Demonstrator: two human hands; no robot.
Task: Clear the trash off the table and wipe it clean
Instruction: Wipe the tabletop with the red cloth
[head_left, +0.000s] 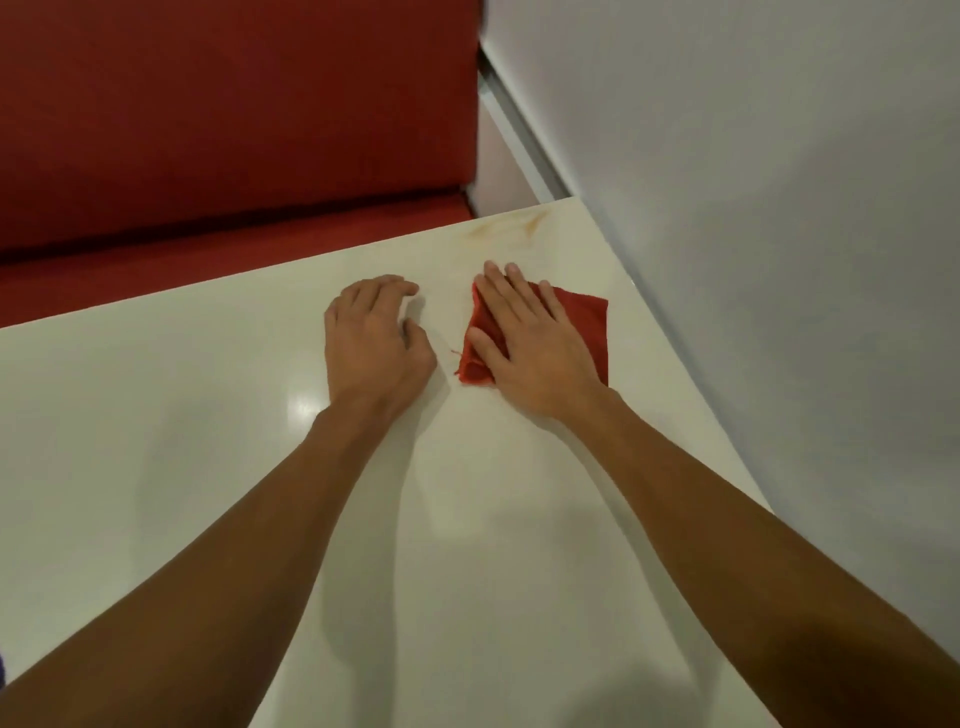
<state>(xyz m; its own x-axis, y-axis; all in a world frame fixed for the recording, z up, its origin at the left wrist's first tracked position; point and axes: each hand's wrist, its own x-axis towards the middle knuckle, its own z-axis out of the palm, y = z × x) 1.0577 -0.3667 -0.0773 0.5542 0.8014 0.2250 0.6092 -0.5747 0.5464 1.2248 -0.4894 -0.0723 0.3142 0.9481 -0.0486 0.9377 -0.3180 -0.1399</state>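
From the head view we see our right hand pressing flat, fingers straight, on a folded red cloth near the far right corner of the glossy white table. Our left hand rests just beside it, fingers loosely curled, holding nothing. An orange-brown stain marks the corner. A red bench stands beyond.

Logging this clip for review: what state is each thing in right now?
right hand: fingers straight, pressing on the red cloth.
red cloth: folded, lying flat on the table.
left hand: loosely curled, holds nothing.
stain: orange-brown, at the table's far corner, unwiped.
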